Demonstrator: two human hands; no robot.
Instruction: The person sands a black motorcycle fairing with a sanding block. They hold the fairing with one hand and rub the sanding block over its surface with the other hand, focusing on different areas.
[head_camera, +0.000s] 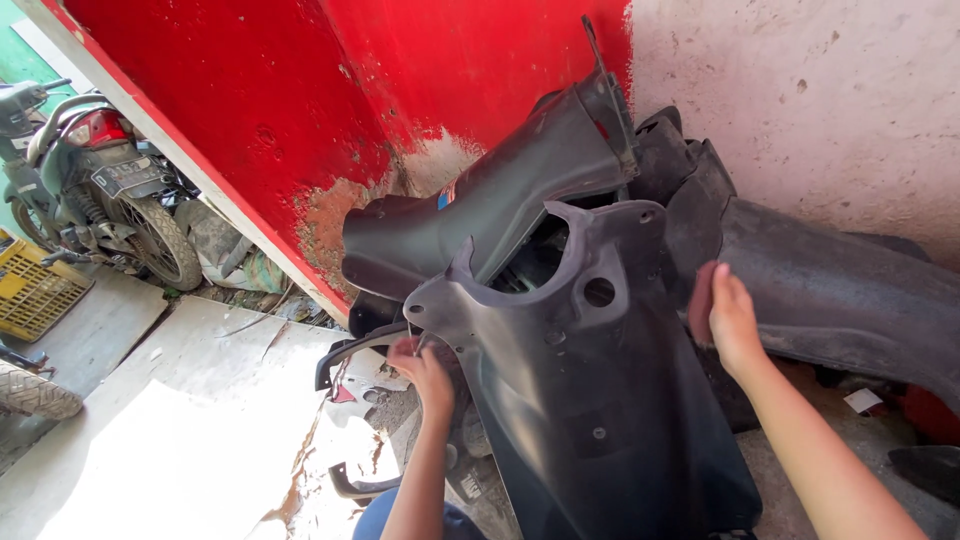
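Black moulded plastic scooter body panel (590, 400) stands upright between both hands against a pile of dark fairings (830, 290), long axis near vertical, left hand (420, 368) curled closed on its lower left edge, right hand (728, 318) wrapped around its right edge.

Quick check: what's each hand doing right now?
Left hand: closed on the left edge of the black scooter panel.
Right hand: gripping the panel's right edge.

Far left of our hands we see a parked motorcycle (95, 190) and a yellow crate (30, 290); above them, a red wall (250, 90) meets a white one (820, 90).
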